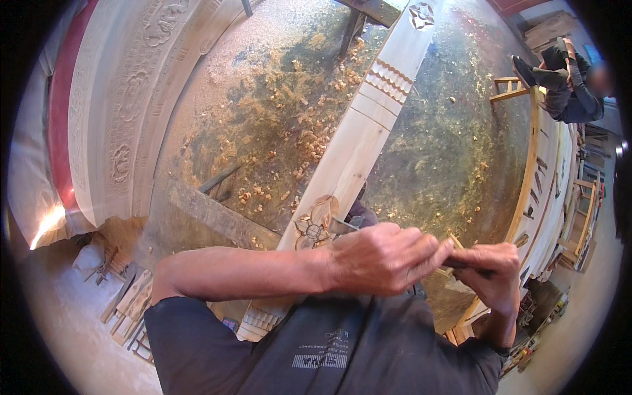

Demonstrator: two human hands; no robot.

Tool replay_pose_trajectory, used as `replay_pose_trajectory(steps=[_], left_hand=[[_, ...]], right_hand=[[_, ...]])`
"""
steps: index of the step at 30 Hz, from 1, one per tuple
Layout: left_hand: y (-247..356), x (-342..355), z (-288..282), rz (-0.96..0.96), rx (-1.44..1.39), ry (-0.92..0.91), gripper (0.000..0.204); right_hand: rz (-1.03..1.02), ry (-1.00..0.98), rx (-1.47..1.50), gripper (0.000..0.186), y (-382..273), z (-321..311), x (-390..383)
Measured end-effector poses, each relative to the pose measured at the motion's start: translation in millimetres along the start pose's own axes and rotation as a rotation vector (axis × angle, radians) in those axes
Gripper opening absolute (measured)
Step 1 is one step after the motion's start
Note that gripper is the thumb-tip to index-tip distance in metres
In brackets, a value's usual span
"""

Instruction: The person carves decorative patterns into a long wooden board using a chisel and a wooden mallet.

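A long pale wooden board runs from the upper right down to my chest. Carved into it are a flower near my left hand, rows of scallops farther up and a four-petal motif at the far end. My left hand is closed just right of the flower, and a flat metal blade sticks out beyond its knuckles. My right hand is closed round a dark handle beside the left fingers. Blade and handle look like one chisel; my left hand hides the join.
Wood shavings litter the floor around the board. A beam lies beneath it at left. A large carved panel stands far left. On the right, several tools lie on a long bench; a person sits beyond its far end.
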State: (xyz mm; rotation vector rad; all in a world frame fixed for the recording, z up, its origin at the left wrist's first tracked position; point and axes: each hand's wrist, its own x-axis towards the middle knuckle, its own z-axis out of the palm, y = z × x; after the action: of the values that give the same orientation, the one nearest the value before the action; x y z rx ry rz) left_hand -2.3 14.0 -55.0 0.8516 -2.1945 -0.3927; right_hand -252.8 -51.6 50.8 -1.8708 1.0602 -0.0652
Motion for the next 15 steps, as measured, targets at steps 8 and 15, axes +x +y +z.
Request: replay_pose_trajectory(steps=[8,15], left_hand=[[2.2,-2.6,8.4,0.061,-0.092,-0.005,0.055],[-1.6,-0.5,4.8,-0.010,-0.136,0.009,0.057]], right_hand=[[0.022,0.120,-0.009,0.043,-0.8,12.6,-24.0],[0.087,0.084,0.017,0.040,-6.3,9.7,-15.4]])
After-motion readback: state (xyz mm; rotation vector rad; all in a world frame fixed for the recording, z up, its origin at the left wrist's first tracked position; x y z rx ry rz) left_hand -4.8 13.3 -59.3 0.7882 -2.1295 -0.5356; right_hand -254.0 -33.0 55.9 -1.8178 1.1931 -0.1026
